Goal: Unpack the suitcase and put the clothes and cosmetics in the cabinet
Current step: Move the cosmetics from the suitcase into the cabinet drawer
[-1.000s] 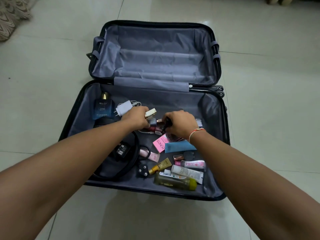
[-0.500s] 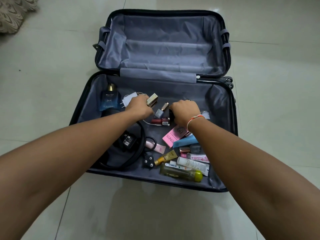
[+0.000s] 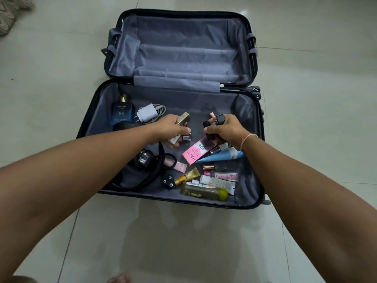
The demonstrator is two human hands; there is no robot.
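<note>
An open dark suitcase (image 3: 258,160) with grey lining lies on the tiled floor. My left hand (image 3: 169,129) grips a gold-capped cosmetic (image 3: 183,118) together with small red and white items. My right hand (image 3: 226,127) grips a bunch of small dark cosmetic bottles (image 3: 219,119). Both hands hover over the near half. Below them lie a pink Pond's box (image 3: 195,152), a blue tube (image 3: 220,157), a yellow bottle (image 3: 204,190), a white tube (image 3: 218,181) and a gold tube (image 3: 188,176). A blue perfume bottle (image 3: 122,114) lies at the far left.
A white charger with cable (image 3: 148,114), a black adapter (image 3: 142,159), a thick black cord (image 3: 149,178) and a black plug (image 3: 168,181) lie in the near half. The suitcase lid (image 3: 183,50) holds nothing. A patterned rug (image 3: 10,15) lies at the top left.
Both hands have lifted off the suitcase floor with small cosmetics gripped in them. The nail polish and red items that lay between them are gone from the lining.
</note>
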